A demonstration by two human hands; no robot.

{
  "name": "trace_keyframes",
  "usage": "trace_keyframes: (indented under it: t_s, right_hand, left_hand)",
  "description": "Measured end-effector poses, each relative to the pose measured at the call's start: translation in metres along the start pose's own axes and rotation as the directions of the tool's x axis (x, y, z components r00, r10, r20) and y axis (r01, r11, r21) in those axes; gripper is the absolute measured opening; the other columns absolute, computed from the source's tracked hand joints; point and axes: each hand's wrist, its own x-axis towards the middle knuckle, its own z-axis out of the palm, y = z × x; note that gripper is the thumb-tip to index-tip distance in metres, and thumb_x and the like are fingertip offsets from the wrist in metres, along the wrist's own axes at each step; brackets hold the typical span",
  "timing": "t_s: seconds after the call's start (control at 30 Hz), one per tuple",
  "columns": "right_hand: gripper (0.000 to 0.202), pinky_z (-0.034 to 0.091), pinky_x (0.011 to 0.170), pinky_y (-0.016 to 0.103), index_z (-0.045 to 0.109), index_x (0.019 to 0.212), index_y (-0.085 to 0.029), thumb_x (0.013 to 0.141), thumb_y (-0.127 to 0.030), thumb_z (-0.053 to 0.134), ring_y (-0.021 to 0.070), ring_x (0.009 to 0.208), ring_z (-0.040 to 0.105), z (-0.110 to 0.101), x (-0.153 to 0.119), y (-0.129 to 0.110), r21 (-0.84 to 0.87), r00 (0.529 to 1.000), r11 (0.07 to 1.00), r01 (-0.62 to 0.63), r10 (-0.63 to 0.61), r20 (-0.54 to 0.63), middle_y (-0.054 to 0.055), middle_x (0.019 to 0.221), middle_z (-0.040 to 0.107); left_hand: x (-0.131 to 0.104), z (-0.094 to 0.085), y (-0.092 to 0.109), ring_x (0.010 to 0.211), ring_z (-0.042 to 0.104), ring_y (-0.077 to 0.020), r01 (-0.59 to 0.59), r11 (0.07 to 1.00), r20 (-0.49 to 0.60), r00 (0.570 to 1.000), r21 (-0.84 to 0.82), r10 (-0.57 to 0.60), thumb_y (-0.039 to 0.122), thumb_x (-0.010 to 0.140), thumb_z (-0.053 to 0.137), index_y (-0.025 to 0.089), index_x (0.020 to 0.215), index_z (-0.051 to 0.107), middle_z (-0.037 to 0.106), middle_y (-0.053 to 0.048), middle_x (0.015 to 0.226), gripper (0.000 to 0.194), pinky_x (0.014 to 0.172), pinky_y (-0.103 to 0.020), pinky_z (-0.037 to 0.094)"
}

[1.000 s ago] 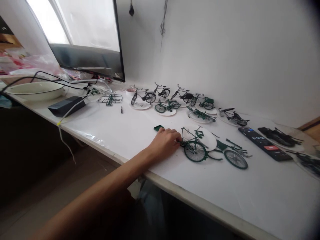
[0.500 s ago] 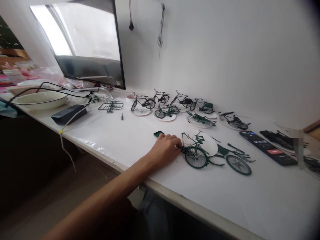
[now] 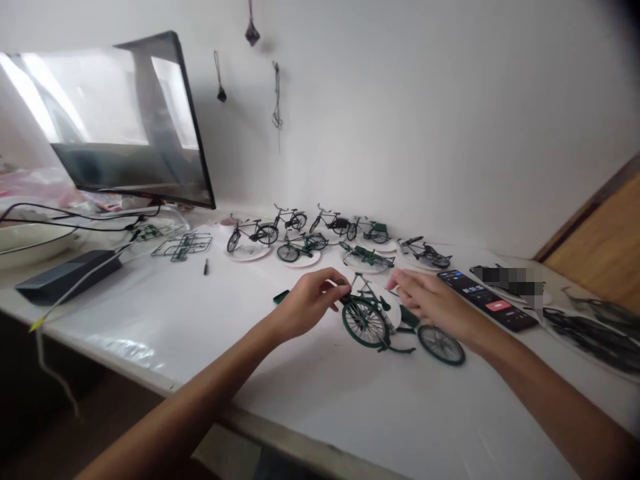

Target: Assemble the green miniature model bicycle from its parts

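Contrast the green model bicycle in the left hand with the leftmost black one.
The green model bicycle shows one fitted wheel; the black model bicycle has two. The left hand grips the green one; the black one stands on a white disc. Both have spoked wheels.

monitor (image 3: 135, 133) near a white wall (image 3: 400, 100), grey box (image 3: 70, 275), pale basin (image 3: 35, 241)

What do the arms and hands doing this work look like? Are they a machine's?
No, they're a person's: a left hand and a right hand, both ungloved, on slim forearms. No sleeve, watch or ring shows, and I see no cables or markings on them.
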Motion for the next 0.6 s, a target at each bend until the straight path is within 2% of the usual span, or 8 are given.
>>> trace_keyframes:
  t_s: [0.03,0.1,0.2,0.3,0.37,0.47,0.53,0.6]
  right_hand:
    - [0.048,0.022,0.039,0.021,0.058,0.084,-0.018,0.094,-0.064,0.05,0.0081,0.045,0.029,0.003,0.003,0.006,0.145,0.99,0.983,-0.116,0.103,0.091,-0.008,0.058,0.034]
    - [0.049,0.016,0.041,0.021,0.05,0.08,-0.02,0.09,-0.067,0.056,0.0069,0.047,0.022,0.01,0.002,0.016,0.374,0.963,0.892,-0.255,0.201,0.178,-0.009,0.061,0.031]
    - [0.047,0.015,0.045,0.022,0.047,0.081,-0.021,0.087,-0.065,0.063,0.0072,0.051,0.022,0.016,-0.007,0.026,0.537,0.956,0.792,-0.292,0.251,0.149,-0.007,0.064,0.036]
    - [0.045,0.016,0.046,0.022,0.048,0.082,-0.021,0.09,-0.063,0.06,0.0084,0.052,0.026,0.015,-0.013,0.032,0.553,0.968,0.798,-0.239,0.244,0.067,-0.006,0.065,0.036]
    - [0.043,0.021,0.046,0.023,0.049,0.08,-0.021,0.093,-0.061,0.056,0.0095,0.053,0.029,0.014,-0.015,0.034,0.47,0.988,0.874,-0.126,0.155,-0.025,-0.006,0.065,0.034]
    - [0.035,0.033,0.053,0.026,0.059,0.084,-0.02,0.099,-0.051,0.052,0.0124,0.058,0.041,0.015,-0.018,0.035,0.153,0.986,0.983,0.099,-0.076,-0.148,-0.004,0.065,0.043]
    - [0.026,0.038,0.057,0.026,0.063,0.092,-0.02,0.101,-0.041,0.052,0.013,0.061,0.047,0.015,-0.019,0.036,-0.053,0.949,0.972,0.229,-0.235,-0.21,-0.002,0.069,0.053]
    - [0.017,0.04,0.057,0.025,0.064,0.098,-0.02,0.101,-0.033,0.054,0.0118,0.059,0.049,0.016,-0.021,0.038,-0.199,0.889,0.918,0.344,-0.387,-0.245,-0.002,0.072,0.059]
  left_hand:
    - [0.013,0.001,0.002,0.083,0.064,-0.0142,-0.012,0.997,0.03,0.999,-0.073,0.015,0.034,0.096,0.059,0.014,0.095,0.064,0.066,-0.007,0.096,0.021,0.072,-0.027,0.057]
    - [0.039,0.005,0.004,0.083,0.062,-0.0132,-0.032,0.983,0.072,0.996,-0.18,0.045,0.033,0.093,0.064,0.013,0.092,0.064,0.065,-0.007,0.097,0.02,0.071,-0.026,0.057]
    - [0.062,0.014,0.001,0.085,0.062,-0.0125,-0.005,0.957,0.11,0.993,-0.29,0.038,0.032,0.088,0.071,0.013,0.095,0.065,0.065,-0.007,0.101,0.021,0.073,-0.025,0.055]
    - [0.061,0.019,-0.005,0.089,0.063,-0.0137,0.096,0.895,0.167,0.986,-0.436,-0.024,0.036,0.092,0.069,0.015,0.103,0.066,0.064,-0.008,0.104,0.024,0.082,-0.029,0.055]
    - [0.052,0.018,-0.009,0.091,0.064,-0.0158,0.157,0.837,0.218,0.975,-0.524,-0.047,0.04,0.095,0.064,0.016,0.107,0.066,0.065,-0.009,0.103,0.027,0.084,-0.032,0.055]
    - [0.041,0.016,-0.011,0.096,0.063,-0.0181,0.151,0.866,0.255,0.966,-0.476,-0.028,0.039,0.094,0.066,0.017,0.11,0.067,0.067,-0.009,0.106,0.027,0.089,-0.034,0.053]
    - [0.037,0.016,-0.008,0.1,0.063,-0.0195,0.085,0.918,0.242,0.97,-0.386,0.012,0.037,0.089,0.073,0.017,0.11,0.068,0.067,-0.009,0.11,0.029,0.091,-0.034,0.052]
    - [0.035,0.019,-0.005,0.106,0.062,-0.0215,-0.026,0.962,0.189,0.979,-0.27,0.08,0.033,0.084,0.078,0.018,0.113,0.067,0.067,-0.009,0.113,0.034,0.093,-0.035,0.051]
